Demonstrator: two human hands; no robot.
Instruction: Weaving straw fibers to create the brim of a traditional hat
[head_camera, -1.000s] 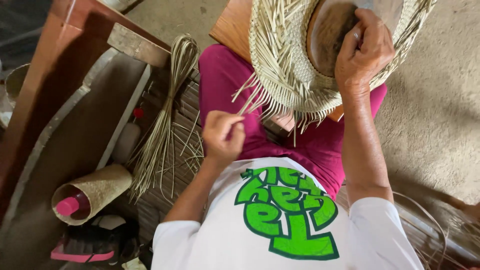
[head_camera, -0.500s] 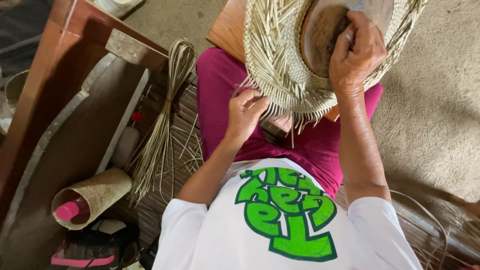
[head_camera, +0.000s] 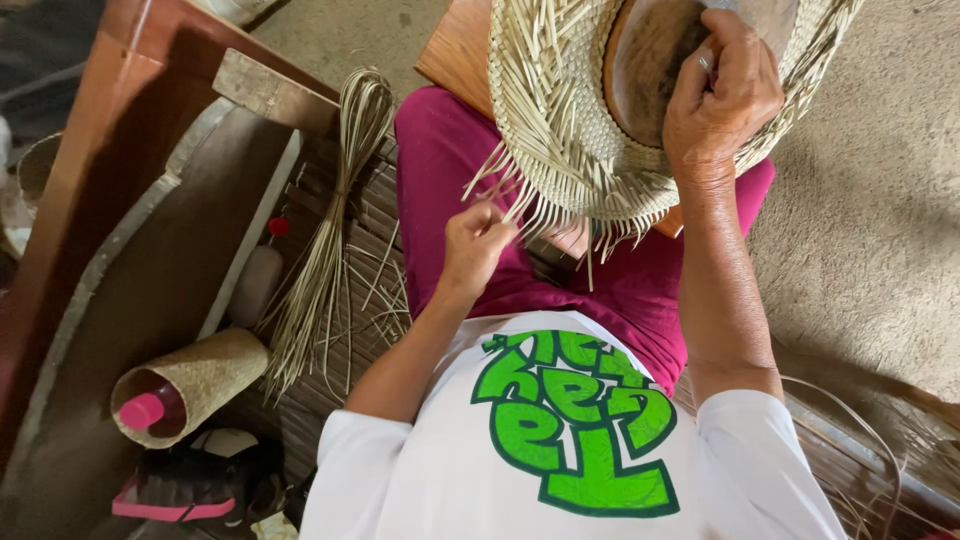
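Pinching loose straw ends of woven hat (head_camera: 560, 130): left hand (head_camera: 475, 245); right hand (head_camera: 722, 95) pressing crown.

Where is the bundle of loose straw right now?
In the head view, the straw bundle lies on the floor at the person's left, between the wooden board and the magenta trousers.

Woven straw hat (head_camera: 570, 130): crown and far brim cut off by the top edge. Your left hand (head_camera: 478, 240): fingertips curl out of sight among loose strands. Pink-capped bottle (head_camera: 150, 408): body hidden inside its woven sleeve (head_camera: 205, 380).
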